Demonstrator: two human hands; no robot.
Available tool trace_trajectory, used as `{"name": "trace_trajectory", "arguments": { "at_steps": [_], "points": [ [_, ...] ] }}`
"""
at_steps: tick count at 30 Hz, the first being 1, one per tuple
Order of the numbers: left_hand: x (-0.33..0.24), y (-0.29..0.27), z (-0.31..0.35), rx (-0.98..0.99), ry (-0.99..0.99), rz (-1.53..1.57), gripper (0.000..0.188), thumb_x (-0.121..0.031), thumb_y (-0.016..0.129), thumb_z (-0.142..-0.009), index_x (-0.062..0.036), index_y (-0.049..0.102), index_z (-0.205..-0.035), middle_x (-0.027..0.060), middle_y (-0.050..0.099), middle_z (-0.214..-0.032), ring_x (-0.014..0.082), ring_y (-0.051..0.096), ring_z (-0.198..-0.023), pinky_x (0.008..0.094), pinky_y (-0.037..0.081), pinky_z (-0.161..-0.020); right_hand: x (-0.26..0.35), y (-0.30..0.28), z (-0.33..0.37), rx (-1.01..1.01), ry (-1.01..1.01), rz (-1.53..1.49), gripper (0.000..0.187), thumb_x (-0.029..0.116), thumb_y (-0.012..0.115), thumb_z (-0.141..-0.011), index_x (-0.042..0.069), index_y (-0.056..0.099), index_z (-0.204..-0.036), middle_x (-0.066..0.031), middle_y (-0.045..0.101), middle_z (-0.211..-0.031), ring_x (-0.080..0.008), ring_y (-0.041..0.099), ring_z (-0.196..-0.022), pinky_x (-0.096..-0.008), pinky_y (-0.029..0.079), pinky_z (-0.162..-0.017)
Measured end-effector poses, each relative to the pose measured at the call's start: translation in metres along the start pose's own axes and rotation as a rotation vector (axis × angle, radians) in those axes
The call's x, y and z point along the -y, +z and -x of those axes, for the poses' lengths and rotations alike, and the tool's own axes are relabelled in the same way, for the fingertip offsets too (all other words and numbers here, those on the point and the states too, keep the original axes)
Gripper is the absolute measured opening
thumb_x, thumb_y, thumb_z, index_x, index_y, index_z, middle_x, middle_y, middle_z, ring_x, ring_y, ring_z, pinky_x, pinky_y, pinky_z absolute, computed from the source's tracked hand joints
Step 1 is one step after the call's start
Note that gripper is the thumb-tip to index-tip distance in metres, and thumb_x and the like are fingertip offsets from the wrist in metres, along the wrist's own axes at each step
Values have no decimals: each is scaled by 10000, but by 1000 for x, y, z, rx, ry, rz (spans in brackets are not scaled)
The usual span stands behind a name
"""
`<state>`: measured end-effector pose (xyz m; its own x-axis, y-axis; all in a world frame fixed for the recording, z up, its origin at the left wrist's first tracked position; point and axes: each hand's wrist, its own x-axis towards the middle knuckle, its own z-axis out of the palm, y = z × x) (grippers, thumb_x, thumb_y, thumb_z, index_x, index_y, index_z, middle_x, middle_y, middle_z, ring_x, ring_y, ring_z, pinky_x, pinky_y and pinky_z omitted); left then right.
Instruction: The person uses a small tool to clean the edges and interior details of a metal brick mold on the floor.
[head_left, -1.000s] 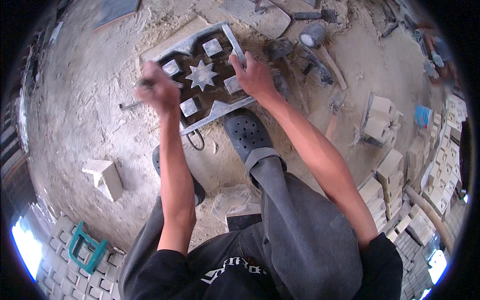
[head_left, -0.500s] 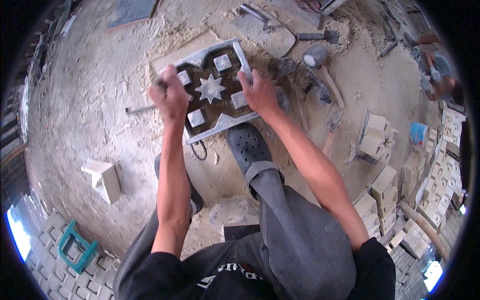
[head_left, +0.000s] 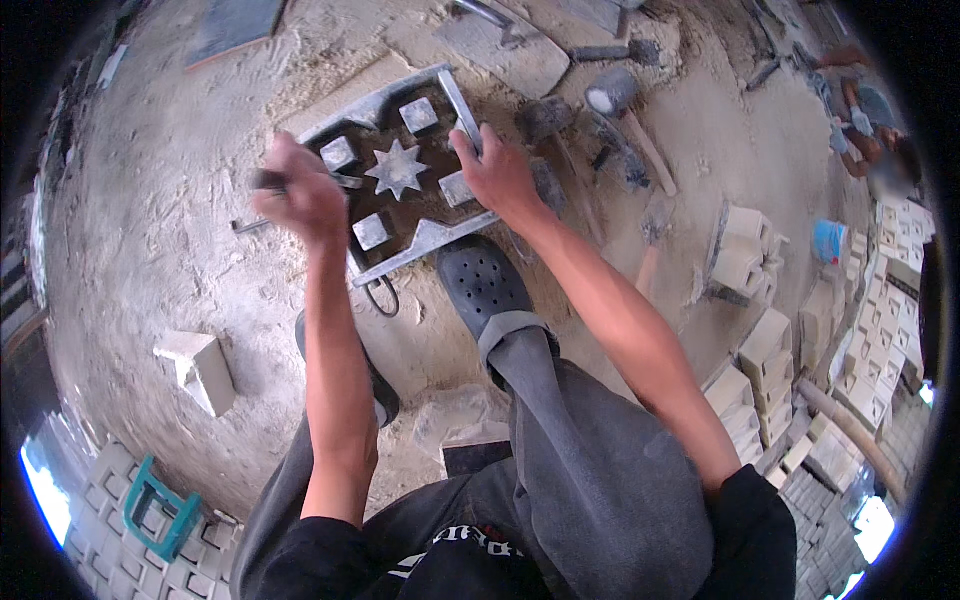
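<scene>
A grey metal mould frame (head_left: pixel 425 237) lies tilted on the sandy floor in front of my feet. Inside it stand an eight-pointed star block (head_left: pixel 397 170) and several square blocks, one of them this upper block (head_left: pixel 419 116). My right hand (head_left: pixel 497 178) is closed round the bar at the frame's right end. Over the frame's left end, my left hand (head_left: pixel 305 200) is closed on a short tool with a dark handle (head_left: pixel 268 180). Motion blurs that hand, and its fingers hide most of the tool. A wire loop (head_left: pixel 383 299) sticks out from the frame's near side.
Right of the frame lie a mallet (head_left: pixel 612 95), a trowel (head_left: pixel 655 220) and other hand tools. A flat shovel blade (head_left: pixel 510 50) rests beyond it. Pale cast blocks (head_left: pixel 745 255) are stacked at right; one block (head_left: pixel 200 370) sits at left. Another person (head_left: pixel 865 135) works at far right.
The whole view has shifted, so the frame appears further left. My left hand has moved slightly left relative to the frame with its tool; my right hand keeps its hold on the bar.
</scene>
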<state>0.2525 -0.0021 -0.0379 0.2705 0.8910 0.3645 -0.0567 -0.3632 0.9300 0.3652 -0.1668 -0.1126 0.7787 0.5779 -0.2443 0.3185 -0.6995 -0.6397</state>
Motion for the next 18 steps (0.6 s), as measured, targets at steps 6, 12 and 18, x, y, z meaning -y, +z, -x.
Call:
{"name": "trace_trajectory", "arguments": {
  "at_steps": [6, 12, 18],
  "points": [
    [29, -2, 9, -186, -106, 41, 405, -180, 489, -951, -95, 457, -556, -6, 431, -481, 75, 385, -427, 241, 310, -415, 4, -5, 2, 7, 0, -18, 523, 502, 446, -937, -12, 540, -925, -297, 622, -877, -469, 602, -855, -530, 471, -741],
    [30, 16, 3, -579, 26, -250, 427, -231, 470, -987, -73, 491, -591, -4, 432, -464, 81, 398, -406, 241, 317, -407, 6, 3, 1, 5, 12, -47, 526, 501, 453, -933, -16, 542, -926, -299, 616, -884, -471, 593, -859, -528, 469, -746],
    [28, -5, -11, 100, -349, 354, 478, -345, 543, -945, -136, 351, -561, -27, 330, -512, 111, 294, -441, 288, 207, -437, 3, -6, 0, 15, 21, -31, 542, 507, 457, -929, -27, 544, -952, -303, 616, -895, -475, 593, -875, -534, 463, -755]
  ]
}}
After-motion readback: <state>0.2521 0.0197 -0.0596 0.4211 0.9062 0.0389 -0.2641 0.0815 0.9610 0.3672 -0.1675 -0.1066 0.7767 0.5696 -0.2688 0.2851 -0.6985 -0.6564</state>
